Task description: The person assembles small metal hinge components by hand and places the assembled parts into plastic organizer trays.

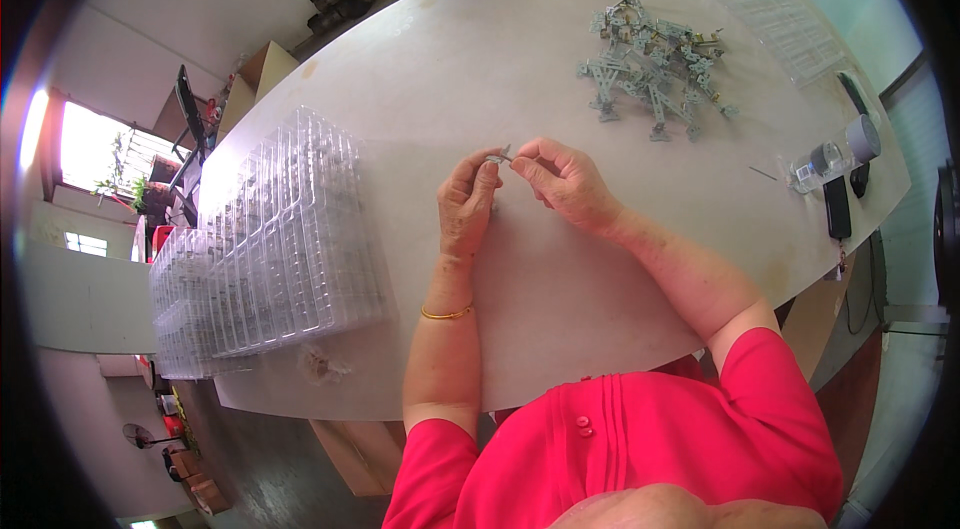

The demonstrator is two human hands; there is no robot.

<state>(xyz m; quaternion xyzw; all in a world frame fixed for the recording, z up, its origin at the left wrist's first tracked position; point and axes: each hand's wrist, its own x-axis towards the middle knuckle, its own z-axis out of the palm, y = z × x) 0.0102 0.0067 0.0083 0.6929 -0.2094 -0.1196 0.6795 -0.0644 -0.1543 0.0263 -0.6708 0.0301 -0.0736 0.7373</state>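
Note:
Over the middle of the table, my left hand point(466, 204) pinches a small grey metal part point(494, 160) between thumb and fingers. Close against it on the right, my right hand point(566, 184) is closed in a pinch at the part's end; whether its fingertips hold a separate small piece is too small to tell. Farther off to the right lies a loose heap of grey metal parts point(655, 69), some with brass-coloured bits. Both forearms rest near the table top, and a gold bracelet point(446, 313) circles my left wrist.
Tall stacks of clear plastic trays point(290, 229) stand on the left of the white table point(450, 59). An empty clear tray point(765, 14) lies at the far right. Near the right edge are a clear bottle point(825, 161), a black phone-like object point(837, 209) and a thin rod point(763, 172).

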